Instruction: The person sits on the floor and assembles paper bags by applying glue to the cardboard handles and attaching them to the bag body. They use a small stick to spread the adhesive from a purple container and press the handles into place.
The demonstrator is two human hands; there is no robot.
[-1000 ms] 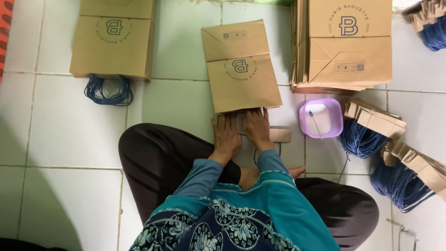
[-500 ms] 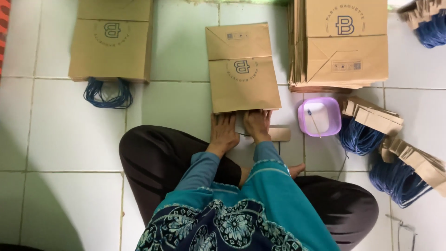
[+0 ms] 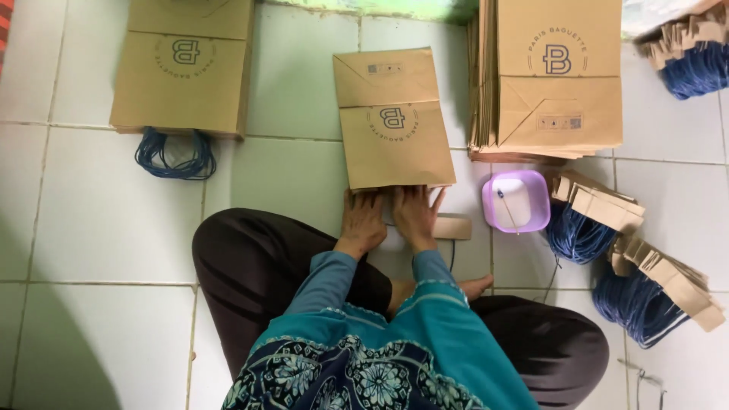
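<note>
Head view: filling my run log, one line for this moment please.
left hand on paper bag edge | right hand beside it | purple tub right

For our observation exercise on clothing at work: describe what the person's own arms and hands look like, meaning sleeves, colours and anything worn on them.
Both arms are covered to the wrist by long teal sleeves of plain cloth. The left hand and right hand are bare: no gloves, and no ring, watch or bracelet that can be made out. The teal sleeves match a garment that carries a dark blue floral pattern lower down.
</note>
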